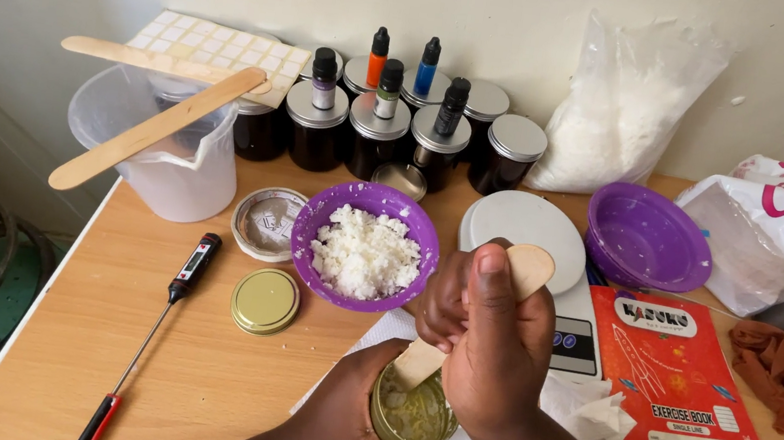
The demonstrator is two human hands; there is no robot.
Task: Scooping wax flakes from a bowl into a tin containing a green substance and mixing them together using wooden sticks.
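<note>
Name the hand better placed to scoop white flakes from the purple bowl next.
Right: the right hand already grips the flat wooden stick beside the purple bowl; the left hand holds the small gold tin.

L hand (340, 425) grips small tin (412, 416); R hand (489, 339) digs wooden spatula (487, 303) into it, nr purple bowl (366, 247).

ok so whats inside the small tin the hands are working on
The small tin, held by the left hand, holds a pale greenish waxy mass. The right hand pushes a wooden stick into it. The stick's lower end and the tin's far side are hidden.
</note>
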